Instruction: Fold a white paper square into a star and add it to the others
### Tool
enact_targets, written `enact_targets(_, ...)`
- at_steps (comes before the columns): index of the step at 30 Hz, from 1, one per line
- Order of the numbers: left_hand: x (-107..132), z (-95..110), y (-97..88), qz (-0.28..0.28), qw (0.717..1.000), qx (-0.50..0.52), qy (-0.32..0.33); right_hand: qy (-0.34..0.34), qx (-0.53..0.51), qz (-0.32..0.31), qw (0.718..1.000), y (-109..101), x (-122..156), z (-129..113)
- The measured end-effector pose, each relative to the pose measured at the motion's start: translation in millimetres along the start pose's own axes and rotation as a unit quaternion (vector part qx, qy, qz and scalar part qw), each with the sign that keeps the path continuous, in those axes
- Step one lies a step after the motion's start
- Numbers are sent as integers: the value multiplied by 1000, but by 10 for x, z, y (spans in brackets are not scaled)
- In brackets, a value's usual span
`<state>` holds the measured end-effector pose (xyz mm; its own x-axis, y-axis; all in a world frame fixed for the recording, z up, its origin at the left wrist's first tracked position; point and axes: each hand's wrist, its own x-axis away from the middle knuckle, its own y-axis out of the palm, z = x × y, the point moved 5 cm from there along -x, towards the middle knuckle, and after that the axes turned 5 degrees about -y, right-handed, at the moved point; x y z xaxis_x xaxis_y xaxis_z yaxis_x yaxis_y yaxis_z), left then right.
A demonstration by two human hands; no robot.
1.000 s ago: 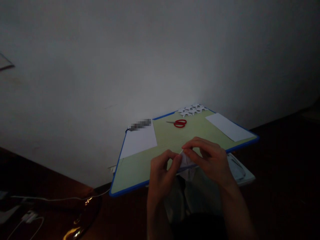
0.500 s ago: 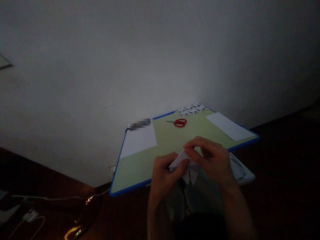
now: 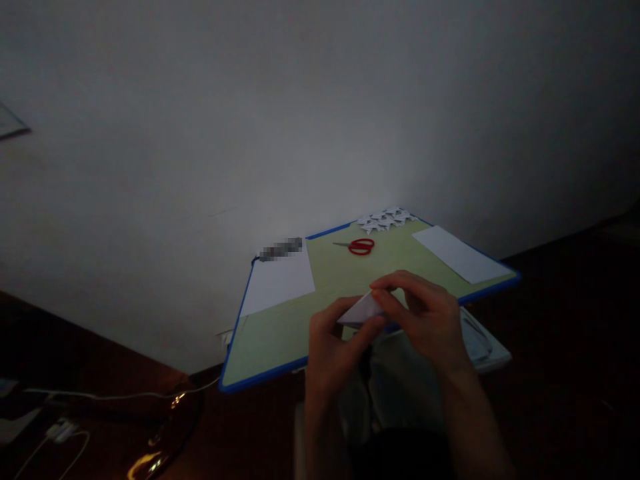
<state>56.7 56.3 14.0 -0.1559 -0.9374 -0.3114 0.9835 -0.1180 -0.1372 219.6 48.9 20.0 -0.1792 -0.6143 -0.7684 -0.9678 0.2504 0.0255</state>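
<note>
Basically both hands are clamped on one folded white paper point(image 3: 362, 311), held by the table's point(image 3: 280, 340) near edge. Left hand point(image 3: 331, 341) pinches its left side, thumb in front; right hand point(image 3: 431, 315) pinches the top corner. Should be near weightless, springy at creases, easy to crush: hold lightly by folded edges. Red scissors point(image 3: 354, 247) lie toward the far edge.
</note>
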Motion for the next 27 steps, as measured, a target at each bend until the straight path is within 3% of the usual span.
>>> enact_targets(7, 0, 39, 15, 53, 997, 50, 11, 8, -28, 7, 1000, 31, 4, -24)
enact_targets(10, -1, 65, 29, 41, 995, 95, 11, 16, -36, -4, 999, 43, 1, -40)
enact_targets(14, 4, 64, 3, 29, 996, 81, 6, 32, -44, -14, 998, 64, -3, -33)
enact_targets(18, 30, 19, -40, -17, 997, 74, 27, 81, -58, 38, 994, 42, -11, 21)
enact_targets(22, 59, 0, -106, -48, 996, -9, 73, 140, -75, 92, 983, 6, -33, 78)
enact_targets(27, 40, 58, -135, -67, 984, -131, 97, 189, -97, 80, 974, 12, -59, 137)
